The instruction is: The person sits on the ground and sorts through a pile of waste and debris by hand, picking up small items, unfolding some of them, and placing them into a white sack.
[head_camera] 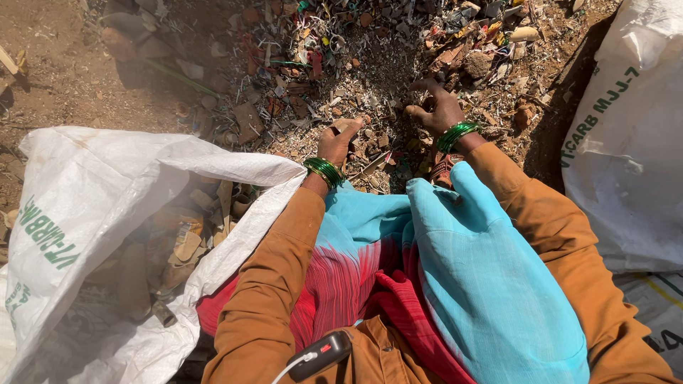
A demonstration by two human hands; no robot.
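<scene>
My left hand (337,141), with green bangles on the wrist, is closed on a flat brownish scrap piece (344,124) just above the debris. My right hand (437,108), also with green bangles, reaches into the scrap pile (370,50); its fingers are curled and spread over the small bits, and I see nothing held in it. Both arms wear orange-brown sleeves. A turquoise and red cloth (455,270) lies over my lap.
An open white woven sack (92,206) at my left holds brown scrap pieces. Another white sack (633,142) stands at the right. Mixed rubble, plastic bits and stones cover the dirt ahead. A small black device (321,353) with a white cable is at my chest.
</scene>
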